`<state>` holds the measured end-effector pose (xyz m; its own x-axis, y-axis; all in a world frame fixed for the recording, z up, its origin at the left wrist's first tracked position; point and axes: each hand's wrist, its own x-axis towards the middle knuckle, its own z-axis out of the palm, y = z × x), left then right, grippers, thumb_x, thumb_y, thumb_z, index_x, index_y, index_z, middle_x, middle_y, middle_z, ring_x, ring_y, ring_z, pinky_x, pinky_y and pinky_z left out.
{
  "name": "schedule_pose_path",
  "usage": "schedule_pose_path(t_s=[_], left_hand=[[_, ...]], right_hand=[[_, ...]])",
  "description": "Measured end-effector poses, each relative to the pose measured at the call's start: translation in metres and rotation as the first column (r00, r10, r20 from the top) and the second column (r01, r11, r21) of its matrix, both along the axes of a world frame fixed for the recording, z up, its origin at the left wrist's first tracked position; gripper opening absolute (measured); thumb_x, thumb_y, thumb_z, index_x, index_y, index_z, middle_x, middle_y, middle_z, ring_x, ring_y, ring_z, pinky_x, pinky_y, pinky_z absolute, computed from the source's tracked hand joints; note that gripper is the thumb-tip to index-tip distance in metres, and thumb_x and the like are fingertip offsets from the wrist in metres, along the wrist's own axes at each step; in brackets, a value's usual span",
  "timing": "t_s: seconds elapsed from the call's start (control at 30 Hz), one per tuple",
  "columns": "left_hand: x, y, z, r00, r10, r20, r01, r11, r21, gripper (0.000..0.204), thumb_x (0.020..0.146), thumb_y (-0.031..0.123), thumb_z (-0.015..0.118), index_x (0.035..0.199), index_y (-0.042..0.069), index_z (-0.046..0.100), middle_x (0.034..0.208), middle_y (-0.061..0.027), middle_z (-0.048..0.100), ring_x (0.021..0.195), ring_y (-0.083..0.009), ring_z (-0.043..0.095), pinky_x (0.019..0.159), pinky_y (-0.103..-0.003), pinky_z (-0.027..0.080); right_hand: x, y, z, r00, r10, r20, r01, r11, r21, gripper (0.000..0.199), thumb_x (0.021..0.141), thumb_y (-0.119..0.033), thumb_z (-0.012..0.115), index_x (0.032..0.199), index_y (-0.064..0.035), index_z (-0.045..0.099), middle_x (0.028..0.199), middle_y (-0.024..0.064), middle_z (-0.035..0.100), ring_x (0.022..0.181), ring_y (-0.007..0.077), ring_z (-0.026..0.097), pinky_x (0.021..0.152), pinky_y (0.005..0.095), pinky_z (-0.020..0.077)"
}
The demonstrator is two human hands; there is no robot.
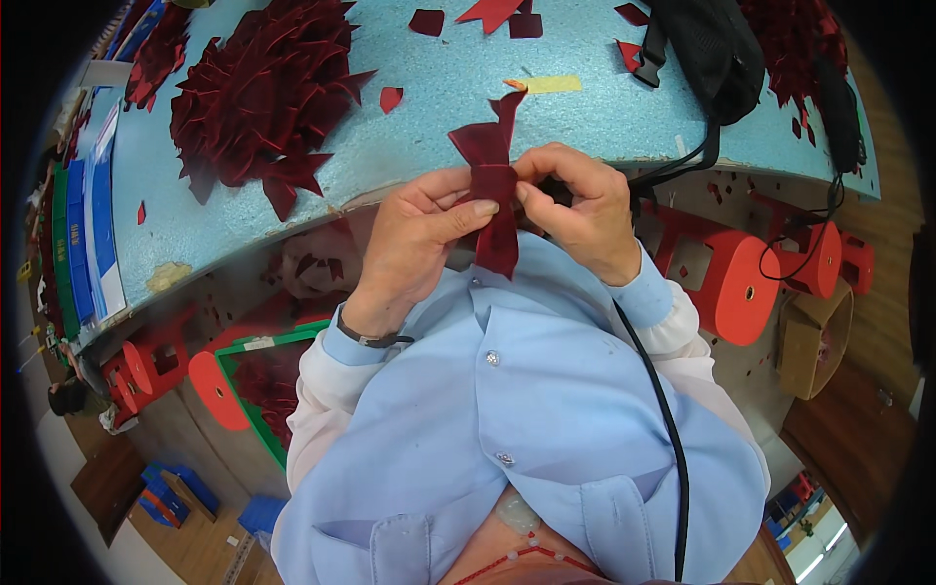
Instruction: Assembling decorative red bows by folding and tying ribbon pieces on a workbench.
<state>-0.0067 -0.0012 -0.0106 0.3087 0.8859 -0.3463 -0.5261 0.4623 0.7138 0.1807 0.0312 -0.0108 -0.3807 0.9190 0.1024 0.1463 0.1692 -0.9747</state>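
Hands, left [421, 226] and right [582, 207], pinch a dark red velvet strip [492, 190]; green crate [255, 402] holds red pieces.

Ribbon piece [492, 185] middle hidden under thumbs; black bag [707, 49] cropped.

A dark red velvet strip [492, 180] stands roughly upright in front of the person's chest, just off the near edge of the table. Its middle is pinched narrow, so the top flares into a bow-like fold with a pointed tail, while the lower end hangs flat and straight.
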Motion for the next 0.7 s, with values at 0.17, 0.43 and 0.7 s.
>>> schedule_pose_path(t_s=[0.17, 0.43, 0.7], left_hand=[[0.004, 0.002, 0.005, 0.991, 0.095, -0.092, -0.088, 0.993, 0.077, 0.033, 0.083, -0.003, 0.062, 0.115, -0.006, 0.056, 0.107, -0.0135, 0.063, 0.095, -0.0169, 0.062, 0.085, -0.027, 0.050], [0.010, 0.002, 0.006, 0.980, 0.129, -0.148, -0.113, 0.987, 0.112, 0.039, 0.082, -0.003, 0.062, 0.119, -0.006, 0.051, 0.106, -0.0132, 0.063, 0.095, -0.0168, 0.061, 0.084, -0.027, 0.050], [-0.002, 0.005, -0.002, 0.996, 0.026, -0.082, -0.017, 0.993, 0.116, 0.033, 0.082, -0.005, 0.061, 0.113, -0.002, 0.049, 0.104, -0.0103, 0.063, 0.093, -0.0130, 0.060, 0.080, -0.024, 0.049]], right_hand=[[-0.006, 0.000, 0.005, 0.997, -0.079, -0.024, 0.082, 0.966, 0.245, 0.019, 0.073, 0.003, 0.065, 0.092, 0.0031, 0.060, 0.080, 0.0060, 0.061, 0.067, 0.0116, 0.058, 0.058, 0.0228, 0.0458], [-0.007, 0.001, 0.006, 0.982, -0.116, 0.148, 0.030, 0.872, 0.488, 0.020, 0.070, 0.006, 0.066, 0.089, 0.0028, 0.060, 0.078, 0.0103, 0.061, 0.066, 0.0191, 0.061, 0.055, 0.0261, 0.0485], [-0.007, 0.001, 0.002, 0.990, -0.115, 0.079, 0.053, 0.834, 0.549, 0.019, 0.067, 0.009, 0.065, 0.084, 0.0026, 0.060, 0.078, 0.0111, 0.063, 0.067, 0.0199, 0.063, 0.056, 0.0262, 0.0496]])
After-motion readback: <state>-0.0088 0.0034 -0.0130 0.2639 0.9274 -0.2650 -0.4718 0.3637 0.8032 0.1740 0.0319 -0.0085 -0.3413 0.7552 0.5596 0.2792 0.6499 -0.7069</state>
